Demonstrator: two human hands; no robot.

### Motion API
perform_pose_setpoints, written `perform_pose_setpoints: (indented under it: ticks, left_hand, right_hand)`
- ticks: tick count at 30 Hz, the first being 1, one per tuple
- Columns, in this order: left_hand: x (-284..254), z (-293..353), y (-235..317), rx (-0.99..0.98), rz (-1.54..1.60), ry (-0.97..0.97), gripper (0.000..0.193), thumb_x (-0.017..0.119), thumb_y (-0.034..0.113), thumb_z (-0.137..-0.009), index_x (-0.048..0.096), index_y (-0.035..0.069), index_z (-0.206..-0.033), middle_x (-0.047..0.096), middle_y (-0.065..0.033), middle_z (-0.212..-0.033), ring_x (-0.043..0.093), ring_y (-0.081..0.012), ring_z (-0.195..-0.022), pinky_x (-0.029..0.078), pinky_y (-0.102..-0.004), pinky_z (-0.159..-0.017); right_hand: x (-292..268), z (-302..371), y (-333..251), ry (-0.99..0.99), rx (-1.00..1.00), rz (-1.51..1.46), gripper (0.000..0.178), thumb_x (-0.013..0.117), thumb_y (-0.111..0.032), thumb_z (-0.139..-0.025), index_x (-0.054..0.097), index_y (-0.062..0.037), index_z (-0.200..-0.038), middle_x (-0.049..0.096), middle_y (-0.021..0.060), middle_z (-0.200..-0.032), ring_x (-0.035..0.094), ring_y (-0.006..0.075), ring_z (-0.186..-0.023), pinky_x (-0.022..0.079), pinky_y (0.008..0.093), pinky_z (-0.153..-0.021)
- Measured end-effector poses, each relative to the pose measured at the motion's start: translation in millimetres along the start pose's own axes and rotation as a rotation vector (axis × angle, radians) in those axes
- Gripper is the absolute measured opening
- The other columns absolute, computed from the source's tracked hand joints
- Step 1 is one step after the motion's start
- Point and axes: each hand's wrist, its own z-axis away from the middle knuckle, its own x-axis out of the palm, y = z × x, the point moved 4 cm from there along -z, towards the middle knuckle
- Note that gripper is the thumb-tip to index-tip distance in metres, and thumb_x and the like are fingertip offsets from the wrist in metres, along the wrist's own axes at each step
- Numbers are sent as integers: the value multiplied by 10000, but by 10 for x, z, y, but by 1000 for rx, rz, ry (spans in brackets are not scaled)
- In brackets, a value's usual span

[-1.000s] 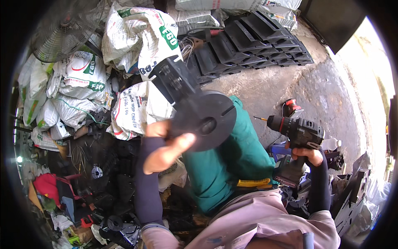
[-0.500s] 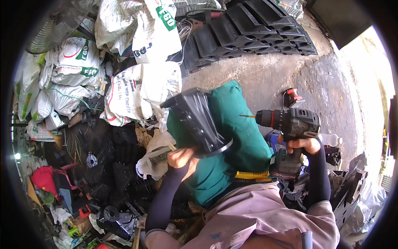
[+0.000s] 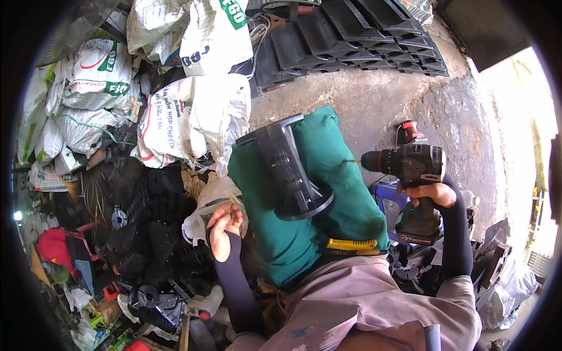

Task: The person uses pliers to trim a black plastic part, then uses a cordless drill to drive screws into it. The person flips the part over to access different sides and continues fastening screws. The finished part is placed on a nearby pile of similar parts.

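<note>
My right hand point(image 3: 432, 194) is wrapped round the grip of a black cordless drill point(image 3: 404, 164). Its thin bit points left over my knee. Across my thighs, in green trousers, lies a black plastic part point(image 3: 287, 167) with a flat flange at its far end and a round rim at its near end; neither hand touches it. My left hand point(image 3: 226, 229) is palm up beside my left thigh, fingers apart and loosely bent, at the mouth of a white plastic bag point(image 3: 202, 219). Nothing shows in that hand.
White woven sacks point(image 3: 196, 114) are piled at the far left. Black plastic panels point(image 3: 351, 41) are stacked on the concrete floor ahead. A red and black tool point(image 3: 411, 131) sits beyond the drill. A yellow-handled tool point(image 3: 351, 244) lies at my waist. Dark parts and scraps crowd the left.
My left hand has left the black plastic part and moved left to the bag. The part has settled onto my thighs. The drill, still in my right hand, has shifted slightly.
</note>
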Motion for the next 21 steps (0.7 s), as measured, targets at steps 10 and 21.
perform_pose_setpoints:
  ticks: [10,21]
  left_hand:
    - [993,-51,50,-202,2,-77,217,530,209,-984,578,13,-1061,643,-92,-777,564,-160,-514,419,-273,-426]
    - [1393,127,58,-86,-258,-125,209,521,92,-960,558,4,-1146,631,-113,-892,490,-102,-553,381,-232,-515]
  right_hand:
    - [365,12,-288,-144,-140,-183,525,719,-73,-676,559,-15,-1172,678,128,-905,586,149,-573,497,268,-521]
    - [405,-216,-236,-271,-226,-109,519,680,-41,-716,508,5,-1204,673,133,-890,567,127,-556,486,249,-497]
